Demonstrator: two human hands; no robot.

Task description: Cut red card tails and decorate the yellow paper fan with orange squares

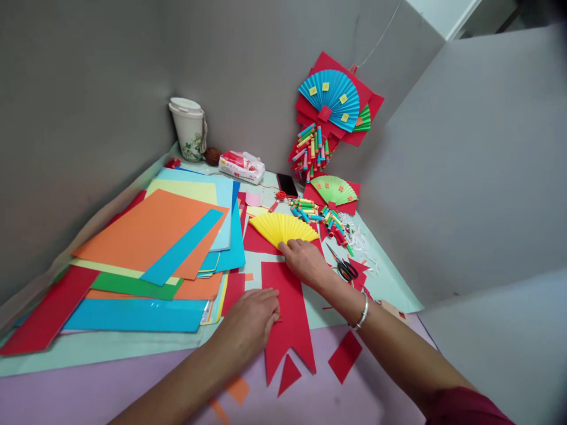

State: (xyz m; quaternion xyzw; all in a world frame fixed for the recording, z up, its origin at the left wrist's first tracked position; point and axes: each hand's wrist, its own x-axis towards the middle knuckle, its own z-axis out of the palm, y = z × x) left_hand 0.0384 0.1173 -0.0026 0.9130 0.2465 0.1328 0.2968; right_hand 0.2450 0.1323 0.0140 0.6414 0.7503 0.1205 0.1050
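A pleated yellow paper fan [283,227] lies spread on a red paper sheet [257,241]. The fingers of my right hand [305,260] are closed at the fan's lower edge. Below it, a long red paper strip [283,295] with a V-notched end lies flat. My left hand [252,319] rests over the strip's left side, fingers curled together. A sliver of orange shows by its fingertips; what they hold is mostly hidden. A red paper triangle [289,376] sits near the notch, and a red paper rectangle [345,357] lies to the right.
Stacked coloured paper [150,230] covers the left side. Black-handled scissors [346,270] lie right of the fan, near rolled paper tubes [305,206] and a green fan [334,190]. A cup [188,130], tissue pack [241,166] and phone [287,185] stand behind. A finished fan decoration [332,97] hangs on the wall.
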